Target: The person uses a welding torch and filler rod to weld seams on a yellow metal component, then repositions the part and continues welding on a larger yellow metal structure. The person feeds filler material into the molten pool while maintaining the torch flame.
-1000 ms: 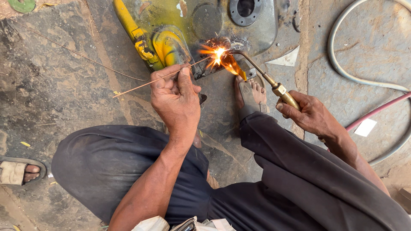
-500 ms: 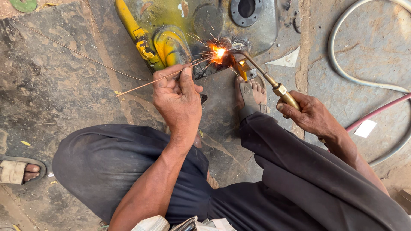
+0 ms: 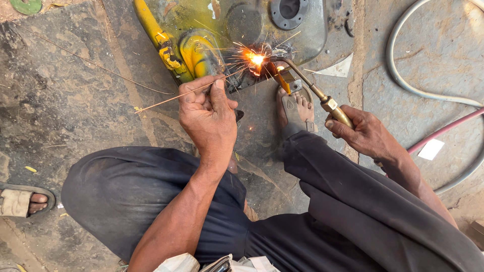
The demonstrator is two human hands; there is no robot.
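My left hand (image 3: 209,118) pinches a thin copper-coloured filler rod (image 3: 176,95) whose tip reaches a bright orange flame and sparks (image 3: 256,59). My right hand (image 3: 365,133) grips a brass gas torch (image 3: 315,90), its bent nozzle pointing at the same glowing spot. The flame plays on a yellow and bare-metal tank-like part (image 3: 212,30) lying on the ground, with a round flanged opening (image 3: 288,10) at its top. I squat in dark trousers, and my sandalled foot (image 3: 297,113) is right below the flame.
A grey hose (image 3: 403,85) and a red hose (image 3: 443,132) curve over the stone floor at right. Another thin rod (image 3: 91,63) lies at left. A sandalled foot (image 3: 22,201) shows at the left edge. A green disc (image 3: 25,6) sits top left.
The flame has shrunk from a broad orange flare to a tight bright spot throwing sparks. Both hands hold almost the same place.
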